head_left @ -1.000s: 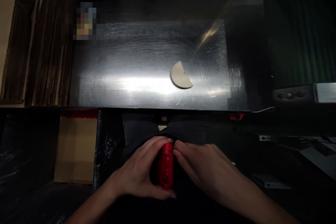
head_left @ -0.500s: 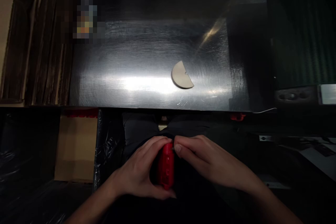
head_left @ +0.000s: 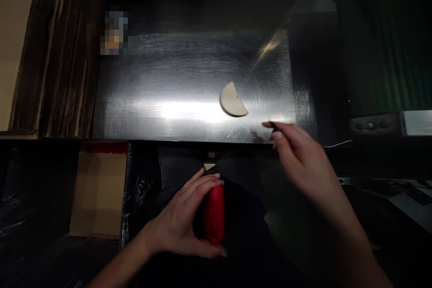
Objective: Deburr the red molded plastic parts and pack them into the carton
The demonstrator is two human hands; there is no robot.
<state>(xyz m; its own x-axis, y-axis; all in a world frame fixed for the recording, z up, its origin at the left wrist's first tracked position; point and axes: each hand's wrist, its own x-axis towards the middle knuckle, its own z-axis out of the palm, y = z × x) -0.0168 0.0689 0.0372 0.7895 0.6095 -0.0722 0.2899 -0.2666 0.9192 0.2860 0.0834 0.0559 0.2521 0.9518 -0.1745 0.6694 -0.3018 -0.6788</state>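
Note:
My left hand (head_left: 184,216) is closed around the ends of a red, elongated plastic part (head_left: 214,216), fingers at its far end and thumb at its near end, low in front of my lap. Over the right front edge of the metal table, my right hand (head_left: 302,155) pinches a small dark thin piece (head_left: 272,125) between thumb and forefinger; its kind is too small to tell. Left of that hand, a beige half-disc (head_left: 232,100) with a small notch in its straight edge lies flat on the tabletop.
The shiny metal table (head_left: 162,72) spans the middle. Stacked cardboard (head_left: 64,76) stands along its left side. Below, a box lined with black plastic (head_left: 135,189) holds a cardboard sheet (head_left: 97,193) with red parts behind its top edge. A metal bracket (head_left: 374,124) sits at right.
My right hand has moved away from the red part, up and right to the table edge, with the small dark piece in its fingers. The left hand keeps its hold; the view shifted slightly.

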